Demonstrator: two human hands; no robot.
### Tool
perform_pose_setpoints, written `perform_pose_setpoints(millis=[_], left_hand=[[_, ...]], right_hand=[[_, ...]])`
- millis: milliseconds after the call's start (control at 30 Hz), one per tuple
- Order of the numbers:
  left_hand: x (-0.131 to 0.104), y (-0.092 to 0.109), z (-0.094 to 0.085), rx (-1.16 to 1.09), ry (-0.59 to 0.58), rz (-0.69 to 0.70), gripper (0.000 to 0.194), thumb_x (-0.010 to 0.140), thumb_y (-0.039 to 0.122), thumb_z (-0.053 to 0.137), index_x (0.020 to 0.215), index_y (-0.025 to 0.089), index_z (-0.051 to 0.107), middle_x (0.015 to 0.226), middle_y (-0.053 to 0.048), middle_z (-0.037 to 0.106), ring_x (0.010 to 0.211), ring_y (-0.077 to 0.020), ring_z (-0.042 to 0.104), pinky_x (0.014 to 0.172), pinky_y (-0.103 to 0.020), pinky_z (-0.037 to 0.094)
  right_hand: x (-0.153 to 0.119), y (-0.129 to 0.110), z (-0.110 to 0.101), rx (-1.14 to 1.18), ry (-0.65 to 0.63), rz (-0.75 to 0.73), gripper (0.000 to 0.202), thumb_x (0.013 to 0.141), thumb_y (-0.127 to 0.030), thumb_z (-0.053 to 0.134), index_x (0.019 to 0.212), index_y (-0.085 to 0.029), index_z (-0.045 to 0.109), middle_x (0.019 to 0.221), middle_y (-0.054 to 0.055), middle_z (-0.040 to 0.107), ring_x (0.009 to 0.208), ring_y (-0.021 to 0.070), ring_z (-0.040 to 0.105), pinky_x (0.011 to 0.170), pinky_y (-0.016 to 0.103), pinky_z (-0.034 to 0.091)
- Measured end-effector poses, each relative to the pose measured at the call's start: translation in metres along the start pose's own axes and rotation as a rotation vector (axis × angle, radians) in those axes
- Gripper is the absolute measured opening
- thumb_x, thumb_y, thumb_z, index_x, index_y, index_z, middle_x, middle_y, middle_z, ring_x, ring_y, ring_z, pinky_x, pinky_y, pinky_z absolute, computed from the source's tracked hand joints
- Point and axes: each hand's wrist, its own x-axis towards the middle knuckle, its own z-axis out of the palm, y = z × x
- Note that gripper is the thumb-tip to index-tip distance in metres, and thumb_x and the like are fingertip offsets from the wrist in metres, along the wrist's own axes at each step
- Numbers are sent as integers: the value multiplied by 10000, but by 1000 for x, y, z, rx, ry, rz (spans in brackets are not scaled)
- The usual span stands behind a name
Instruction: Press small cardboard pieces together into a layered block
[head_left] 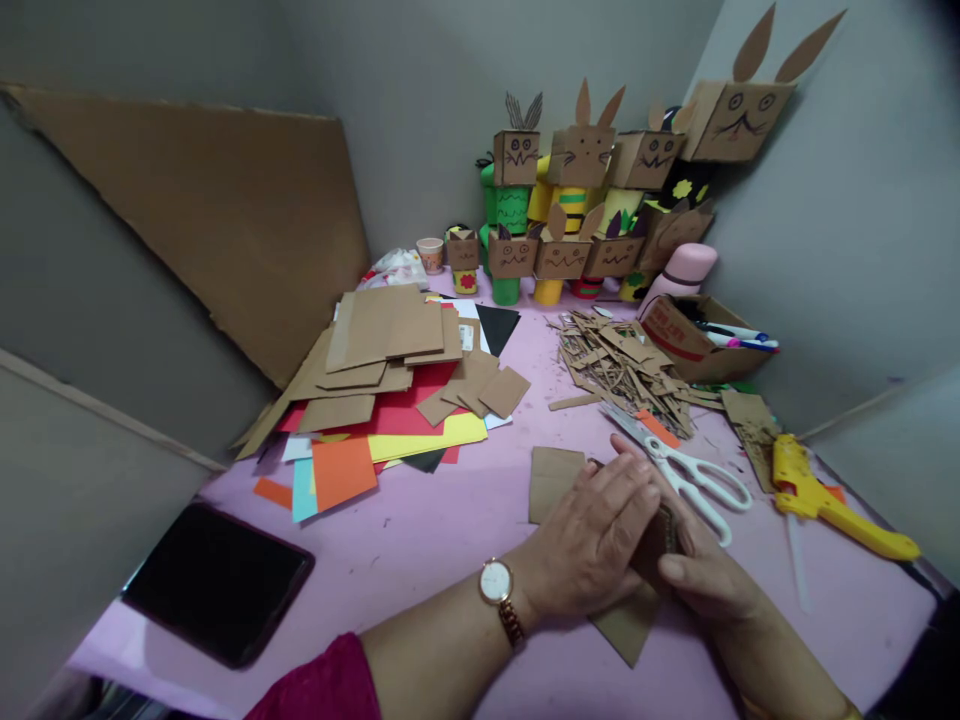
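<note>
Between my two palms is a small folded cardboard piece (654, 548), its corrugated edge showing on the right. My left hand (592, 540), with a watch at the wrist, lies over it with fingers pressed together. From the right side my right hand (709, 575) cups the same piece, its thumb near the corrugated edge. Much of the piece is hidden by the hands. A flat cardboard square (553, 482) lies beyond my left hand, and another cardboard piece (628, 625) is partly under my hands. White-handled scissors (694, 478) lie just past my right hand.
At right are a yellow glue gun (832, 505) and a box of pens (697, 340). Cardboard scraps (626, 365) are heaped behind the scissors. Stacked cardboard sheets (386, 325), coloured paper (343, 475) and a dark tablet (217, 580) are at left. Cardboard animal figures (581, 155) line the back.
</note>
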Motion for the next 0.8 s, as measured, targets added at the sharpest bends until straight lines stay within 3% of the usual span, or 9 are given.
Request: perform_pose_setpoints(millis=[267, 567, 800], left_hand=[[2, 0, -2, -54, -32, -7, 714, 838, 217, 504, 1420, 115, 103, 1347, -185, 471, 1377, -262, 264, 1114, -483, 266], [2, 0, -7, -68, -141, -25, 721, 895, 251, 448, 1429, 111, -16, 1450, -227, 330, 1422, -275, 115, 1121, -506, 234], [6, -3, -6, -8, -78, -19, 650, 843, 224, 508, 1383, 79, 176, 1311, -190, 482, 1320, -268, 337, 1105, -444, 302]], right_hand=[[0, 0, -4, -19, -24, -6, 908, 663, -475, 765, 1425, -341, 289, 1455, 37, 418, 1392, 290, 253, 1138, 472, 169], [1, 10, -12, 8, -78, 39, 1005, 637, -499, 774, 1451, -359, 201, 1452, 56, 429, 1368, 285, 315, 1126, 480, 183], [6, 10, -7, -3, -82, -16, 923, 682, -505, 736, 1441, -370, 228, 1461, 32, 415, 1374, 271, 301, 1126, 462, 205]])
